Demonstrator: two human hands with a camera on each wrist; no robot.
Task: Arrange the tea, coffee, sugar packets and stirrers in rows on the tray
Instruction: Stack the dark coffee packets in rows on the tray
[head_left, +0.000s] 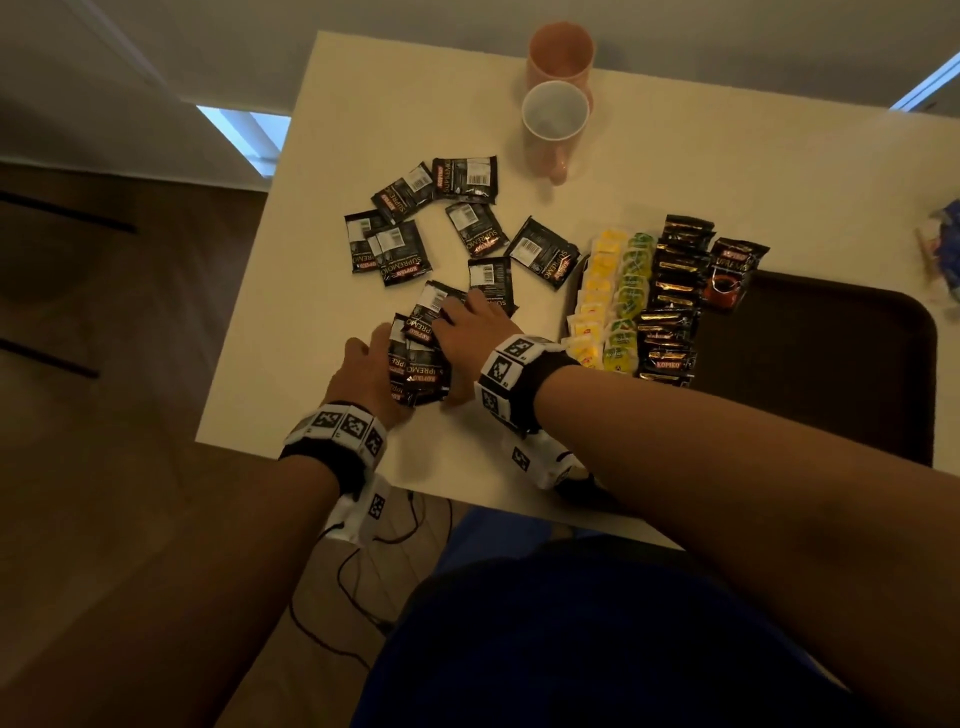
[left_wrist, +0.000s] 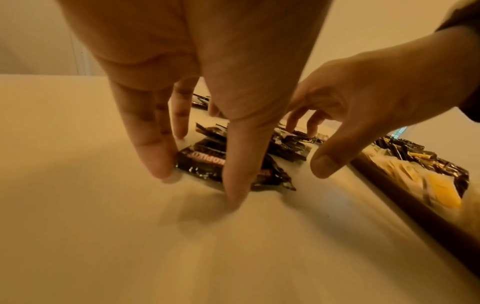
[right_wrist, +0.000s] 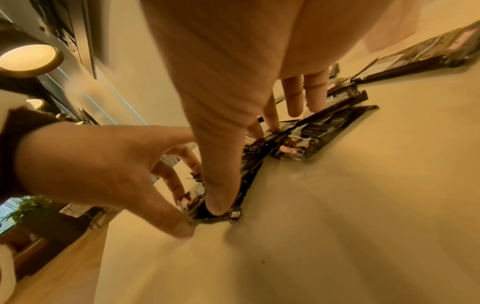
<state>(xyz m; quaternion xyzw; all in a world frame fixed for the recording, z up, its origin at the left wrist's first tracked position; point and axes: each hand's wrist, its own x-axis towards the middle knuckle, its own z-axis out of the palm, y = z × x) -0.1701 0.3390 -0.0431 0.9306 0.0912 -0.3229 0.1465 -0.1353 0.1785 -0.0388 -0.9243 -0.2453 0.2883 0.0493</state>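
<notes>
Black Kopiko Supremo coffee packets (head_left: 405, 244) lie scattered on the white table (head_left: 322, 322). Several of them form a small pile (head_left: 422, 370) near the front left edge. My left hand (head_left: 387, 364) pinches the near end of the pile (left_wrist: 207, 164) between fingers and thumb. My right hand (head_left: 457, 332) rests on top of the pile with spread fingers (right_wrist: 293, 98), its thumb pressing a packet (right_wrist: 293, 144). The dark brown tray (head_left: 831, 364) at the right holds rows of yellow tea bags (head_left: 597, 291), green tea bags (head_left: 631, 296) and black coffee sticks (head_left: 672, 301). One Supremo packet (head_left: 732, 275) leans on it.
Two pinkish mugs (head_left: 556, 114) stand at the back of the table, one behind the other. A blue-and-white wrapper (head_left: 945, 254) lies at the far right edge. The table's front edge runs just below my wrists, with cables hanging over the floor.
</notes>
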